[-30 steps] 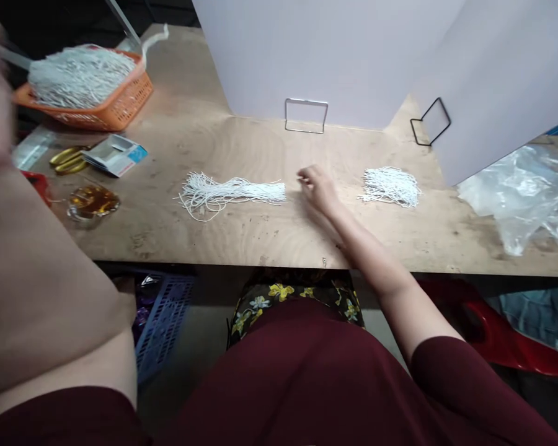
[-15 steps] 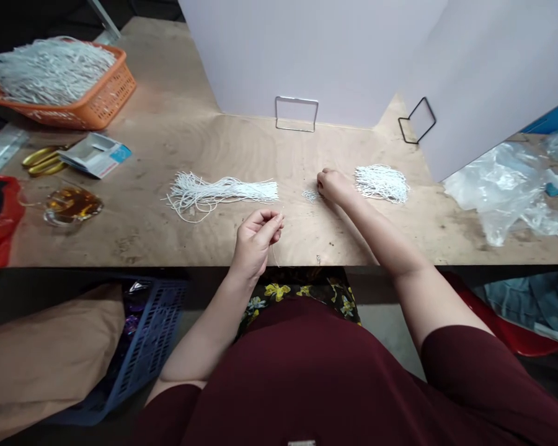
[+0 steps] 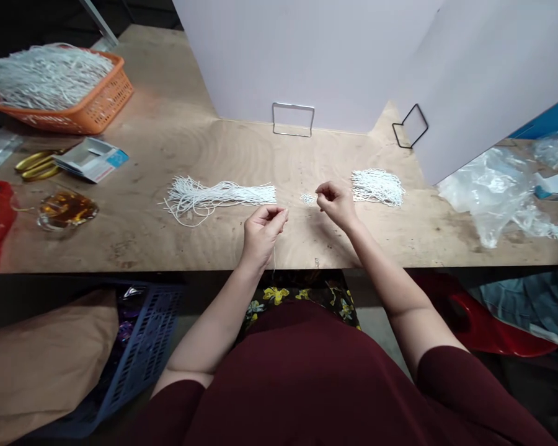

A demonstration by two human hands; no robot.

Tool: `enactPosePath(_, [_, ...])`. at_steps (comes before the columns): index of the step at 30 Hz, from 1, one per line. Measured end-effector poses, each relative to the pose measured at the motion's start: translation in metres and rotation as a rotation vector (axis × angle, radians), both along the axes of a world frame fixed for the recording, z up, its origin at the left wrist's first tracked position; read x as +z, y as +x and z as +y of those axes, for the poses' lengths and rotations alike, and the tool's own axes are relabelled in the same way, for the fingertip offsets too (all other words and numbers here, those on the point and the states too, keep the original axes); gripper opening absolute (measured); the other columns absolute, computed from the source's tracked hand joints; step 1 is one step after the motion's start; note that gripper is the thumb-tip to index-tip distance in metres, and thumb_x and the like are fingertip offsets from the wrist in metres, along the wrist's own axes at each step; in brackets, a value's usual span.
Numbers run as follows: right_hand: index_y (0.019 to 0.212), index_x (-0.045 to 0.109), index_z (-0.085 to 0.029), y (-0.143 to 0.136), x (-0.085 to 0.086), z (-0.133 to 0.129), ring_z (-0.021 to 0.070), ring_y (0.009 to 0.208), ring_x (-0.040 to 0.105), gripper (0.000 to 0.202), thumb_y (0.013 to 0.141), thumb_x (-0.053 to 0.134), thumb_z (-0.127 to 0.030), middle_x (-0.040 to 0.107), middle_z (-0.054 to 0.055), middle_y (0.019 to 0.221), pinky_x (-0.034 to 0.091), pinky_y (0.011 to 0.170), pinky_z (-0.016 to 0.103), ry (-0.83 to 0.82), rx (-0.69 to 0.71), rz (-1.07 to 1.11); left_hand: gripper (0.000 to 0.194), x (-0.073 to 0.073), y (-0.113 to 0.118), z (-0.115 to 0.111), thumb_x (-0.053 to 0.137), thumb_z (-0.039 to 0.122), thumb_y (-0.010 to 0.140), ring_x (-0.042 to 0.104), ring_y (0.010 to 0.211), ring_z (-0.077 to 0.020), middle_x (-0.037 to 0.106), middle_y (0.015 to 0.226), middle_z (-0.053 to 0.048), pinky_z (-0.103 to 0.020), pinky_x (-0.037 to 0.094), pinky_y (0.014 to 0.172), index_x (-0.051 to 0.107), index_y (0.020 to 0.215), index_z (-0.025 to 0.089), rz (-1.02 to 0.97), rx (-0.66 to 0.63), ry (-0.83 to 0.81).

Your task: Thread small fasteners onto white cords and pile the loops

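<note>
**Two hands pinched fine white string above the plywood tabletop**

The left hand (image 3: 261, 230) was curled with thumb and forefinger pressed together on a thin white string (image 3: 274, 257), which hung down from the pinch past the near edge of the bare plywood tabletop (image 3: 167, 248). The right hand (image 3: 337, 201) hovered a little farther and to the right, its fingertips also closed in a pinch; whatever it gripped was too small to make out. Just left of that hand lay a small heap of tiny white pieces (image 3: 307, 199) on the wood.

A long bundle of white strings (image 3: 214, 195), splayed loose at its left end, lay to the left of the hands. A shorter pile of white strings (image 3: 378, 186) sat just right of the right hand.

At the far left corner an orange plastic basket (image 3: 93, 108) was heaped with more white strings. Nearer than it lay gold-handled scissors (image 3: 35, 166), a small white and blue carton (image 3: 90, 160) and a clear glass dish with amber contents (image 3: 65, 209). Crumpled clear plastic sheeting (image 3: 497, 195) lay at the right end. Two white boards (image 3: 330, 56) stood upright along the far side on wire stands.
</note>
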State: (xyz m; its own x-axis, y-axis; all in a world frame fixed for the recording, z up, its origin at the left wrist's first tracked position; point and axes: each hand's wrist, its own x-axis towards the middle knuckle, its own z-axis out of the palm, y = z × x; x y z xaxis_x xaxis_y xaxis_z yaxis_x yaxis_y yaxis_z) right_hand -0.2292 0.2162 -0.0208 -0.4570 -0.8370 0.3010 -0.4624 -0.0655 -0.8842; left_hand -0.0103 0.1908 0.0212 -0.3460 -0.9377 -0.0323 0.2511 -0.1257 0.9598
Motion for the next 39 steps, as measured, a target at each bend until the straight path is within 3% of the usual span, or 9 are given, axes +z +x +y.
enactPosePath(3, [0.082,0.065,-0.021,0.028,0.012,0.02,0.0115,0.062,0.056,0.005,0.079,0.066,-0.025,0.06,-0.003,0.072,0.048,0.058,0.027,-0.046,0.075,-0.239,0.017,-0.008,-0.003,0.0,0.082,0.031,0.074,0.051,0.06,-0.0087,0.065,0.072,0.0,-0.022,0.041,0.057,0.073,0.082,0.018,-0.037,0.001,-0.102])
enactPosePath(5, [0.083,0.065,-0.021,0.042,0.021,0.03,0.01,0.06,0.056,0.015,0.08,0.073,-0.033,0.061,-0.003,0.071,0.05,0.057,0.027,-0.075,0.14,-0.389,0.014,-0.012,-0.003,0.001,0.079,0.03,0.077,0.053,0.064,-0.0098,0.067,0.075,-0.001,-0.023,0.042,0.061,0.074,0.083,0.018,-0.086,0.018,-0.205])
enactPosePath(11, [0.088,0.062,-0.023,0.069,0.049,0.046,0.0078,0.057,0.057,0.037,0.069,0.09,-0.038,0.062,-0.006,0.07,0.051,0.052,0.023,-0.086,0.299,-0.787,0.007,-0.008,0.003,0.008,0.073,0.027,0.085,0.054,0.068,-0.011,0.066,0.081,-0.001,-0.025,0.042,0.066,0.075,0.084,0.02,-0.17,0.034,-0.435])
enactPosePath(19, [0.085,0.051,-0.023,0.08,0.054,0.047,0.006,0.05,0.057,0.049,0.063,0.093,-0.03,0.062,-0.011,0.063,0.05,0.049,0.018,0.035,0.43,-1.122,0.004,0.002,0.003,0.017,0.077,0.026,0.083,0.059,0.075,-0.0127,0.069,0.085,-0.003,-0.025,0.047,0.072,0.078,0.084,0.022,-0.105,0.003,-0.41])
enactPosePath(24, [0.083,0.05,-0.023,0.083,0.051,0.049,0.0065,0.048,0.057,0.048,0.063,0.093,-0.03,0.064,-0.009,0.064,0.047,0.045,0.018,0.071,0.396,-1.099,0.014,0.001,0.002,0.018,0.081,0.032,0.079,0.054,0.065,-0.0089,0.069,0.081,-0.002,-0.023,0.046,0.064,0.079,0.087,0.02,-0.005,-0.092,-0.147])
enactPosePath(29, [0.085,0.06,-0.021,0.091,0.049,0.049,0.0067,0.049,0.055,0.044,0.062,0.094,-0.036,0.063,-0.008,0.064,0.043,0.045,0.02,-0.013,0.308,-0.905,0.018,0.004,0.001,0.02,0.084,0.03,0.073,0.047,0.057,-0.0058,0.062,0.069,0.002,-0.02,0.039,0.055,0.072,0.077,0.017,0.114,-0.105,0.067])
enactPosePath(32, [0.089,0.067,-0.022,0.099,0.044,0.046,0.0067,0.053,0.052,0.039,0.067,0.091,-0.042,0.063,-0.006,0.07,0.042,0.048,0.022,-0.063,0.222,-0.851,0.019,0.004,-0.003,0.022,0.084,0.03,0.072,0.045,0.056,-0.0059,0.059,0.066,0.002,-0.019,0.038,0.054,0.07,0.075,0.017,0.116,-0.076,0.048])
enactPosePath(36, [0.081,0.064,-0.023,0.107,0.038,0.043,0.0072,0.055,0.046,0.032,0.075,0.085,-0.047,0.056,-0.005,0.068,0.042,0.051,0.024,-0.133,0.138,-0.785,0.019,0.001,-0.008,0.022,0.082,0.035,0.077,0.049,0.059,-0.0076,0.064,0.072,0.001,-0.021,0.04,0.057,0.074,0.083,0.019,0.046,-0.067,-0.101])
enactPosePath(39, [0.085,0.058,-0.025,0.09,0.039,0.041,0.0104,0.069,0.057,0.033,0.084,0.073,-0.054,0.059,-0.002,0.079,0.052,0.067,0.027,-0.229,0.024,-0.68,0.021,-0.004,-0.001,0.014,0.084,0.036,0.076,0.052,0.061,-0.0092,0.067,0.071,-0.001,-0.022,0.04,0.057,0.076,0.082,0.018,-0.105,-0.178,-0.177])
